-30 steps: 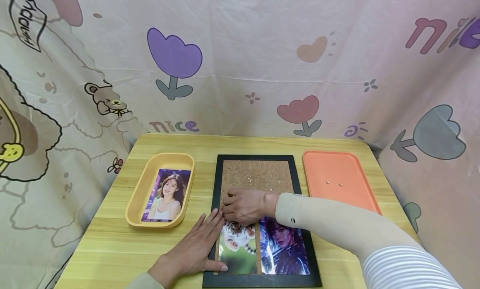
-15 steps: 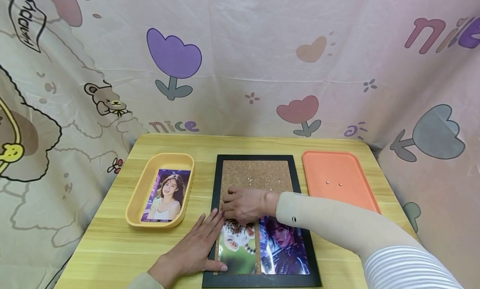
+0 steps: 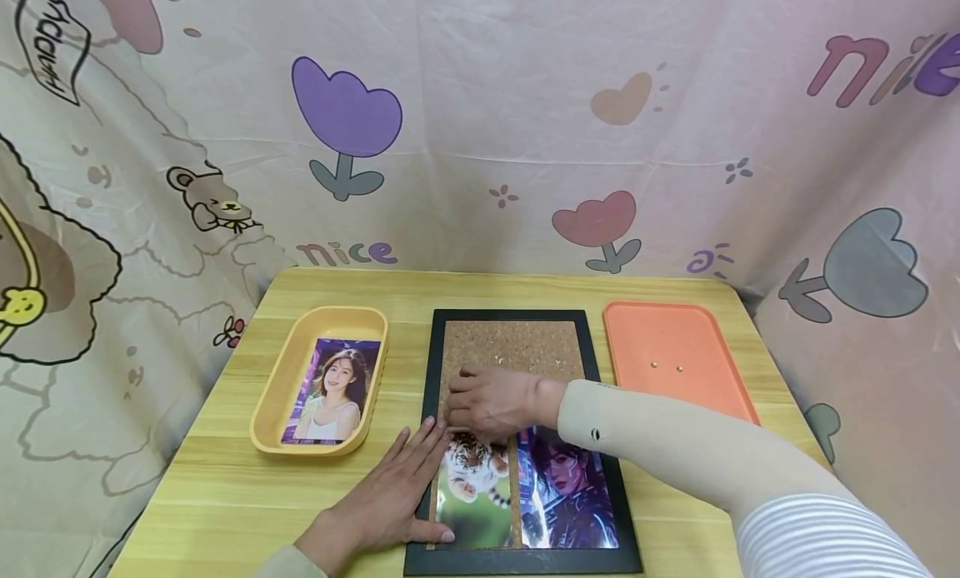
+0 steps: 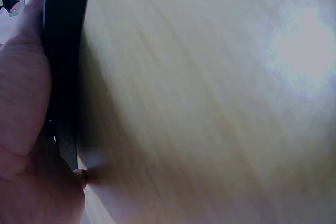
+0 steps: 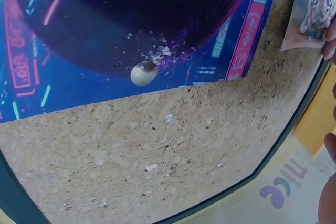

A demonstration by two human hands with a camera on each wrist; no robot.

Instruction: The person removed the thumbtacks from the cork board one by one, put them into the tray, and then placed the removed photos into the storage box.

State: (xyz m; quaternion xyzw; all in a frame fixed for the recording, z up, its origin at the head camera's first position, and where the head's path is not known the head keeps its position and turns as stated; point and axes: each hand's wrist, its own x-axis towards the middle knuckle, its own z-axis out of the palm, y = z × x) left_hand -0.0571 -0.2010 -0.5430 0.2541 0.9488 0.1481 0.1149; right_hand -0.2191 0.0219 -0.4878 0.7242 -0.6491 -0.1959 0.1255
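Note:
A black-framed cork board lies on the table, carrying a white tiger picture at near left and a neon-coloured picture of a figure at near right. My left hand is spread flat, its fingertips at the tiger picture's upper left and its thumb over the frame's edge. Across the board, my right hand has bent fingers at the tiger picture's top edge; whatever is under those fingertips is hidden. In the right wrist view, a round metal thumbtack sits near the neon picture's edge.
To the left stands a yellow tray with a portrait photo in it. An orange tray on the right holds two small tacks. A printed curtain hangs behind the table.
My right hand has shifted slightly away from me, showing a little more of the tiger picture's top. My left hand stays in place.

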